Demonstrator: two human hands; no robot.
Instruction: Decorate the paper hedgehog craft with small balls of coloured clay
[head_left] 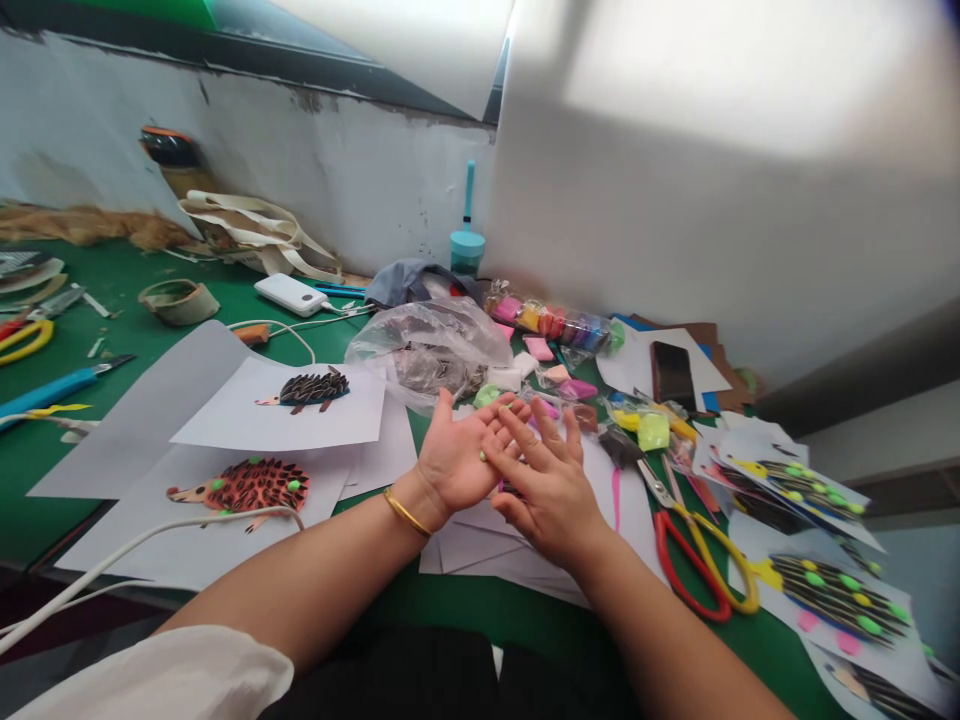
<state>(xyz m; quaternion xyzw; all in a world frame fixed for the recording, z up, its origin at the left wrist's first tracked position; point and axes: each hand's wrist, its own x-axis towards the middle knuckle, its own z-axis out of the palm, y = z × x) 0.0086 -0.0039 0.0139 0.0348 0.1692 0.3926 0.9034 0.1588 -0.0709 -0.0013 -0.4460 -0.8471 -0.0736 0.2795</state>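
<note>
My left hand point(461, 458) lies palm up over the white sheets, fingers stretched out. A tiny ball of light green clay point(482, 456) sits between the palms, near the left fingers. Across those fingers comes my right hand point(551, 490), palm down with its fingers spread, touching or nearly touching them. Both hands hide most of a dark piece on the sheet below. Just beyond them is a lump of green clay point(487, 396) in plastic. A clear plastic bag point(431, 345) of sunflower seeds lies behind the left hand.
Red-and-yellow scissors point(701, 560) lie right of my hands. Hedgehog pictures point(840, 590) are piled at the right; another hedgehog picture point(240, 485) lies left, near a white cable point(150, 545). Packets of coloured clay point(555, 322), a phone point(673, 373) and a power bank point(291, 294) are farther back.
</note>
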